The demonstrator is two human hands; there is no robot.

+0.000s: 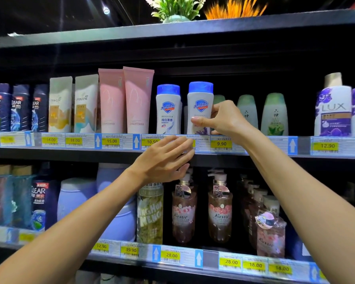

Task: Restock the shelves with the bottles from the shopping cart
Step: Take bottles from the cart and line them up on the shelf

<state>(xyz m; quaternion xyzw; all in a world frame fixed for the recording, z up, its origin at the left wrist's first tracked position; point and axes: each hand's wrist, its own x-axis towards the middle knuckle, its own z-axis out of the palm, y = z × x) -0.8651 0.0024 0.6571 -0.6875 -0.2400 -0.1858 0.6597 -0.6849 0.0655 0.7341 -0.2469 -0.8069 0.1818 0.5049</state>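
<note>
A: Grip first, quick. What's the right hand (223, 119) doing?

B: Grasping the Safeguard bottle (200, 107), the blue-capped one w/ the purple print low on its label. Thumb across the front, fingers wrapped round its right side. Bottle's upright at the front of the middle shelf (70, 151), just above the price-tag strip (221, 144). Can't tell if its base is down yet.

A: Left hand (166, 158)?

B: Released, holding nothing. Fingers straight, spread in front of the shelf edge, overlapping the tags below that bottle.

A: What's next to it?

B: Second Safeguard bottle (168, 109) just to its left, same blue cap, standing free. Pink tubes (125, 101) further left, then Pantene pouches (74, 103) and dark Clear bottles (21, 107). Green-capped bottles (274, 113) to the right, Lux bottles (334, 111) at the far right.

A: How far along, d'you reckon?

B: Looks like this one's being seated in its slot, so that bottle's nearly done. Cart's not in view, so no idea how many are left. Dark gap behind the row, prob. room for more.

A: Shelf and room?

B: Black shelving, yellow price labels, blue arrow markers. Lower shelf (172, 269) has Kustie pump bottles (220, 210) and lilac tubs (78, 199). Potted plants (174, 9) on the top board, dark ceiling above.
</note>
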